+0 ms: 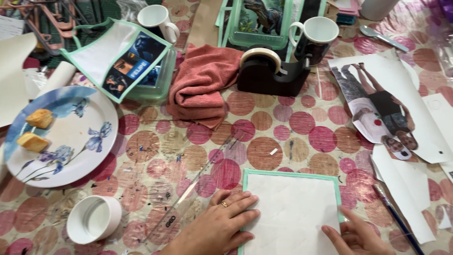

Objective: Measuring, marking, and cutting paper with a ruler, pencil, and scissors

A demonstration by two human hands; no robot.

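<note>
Spotted bench (292, 137), crowded. Left hand (222, 224) lies flat and open on the green-edged sheet (292, 212) at front centre; right hand (354, 236) pins its right edge, fingers spread — uneven pressure could slide or crease it against the clear ruler (198, 193).

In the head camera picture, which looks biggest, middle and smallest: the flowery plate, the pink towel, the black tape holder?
1. Flowery plate, biggest.
2. Pink towel, a bit smaller, though it lies farther from the camera, so this is unsure.
3. Black tape holder, smallest.
</note>
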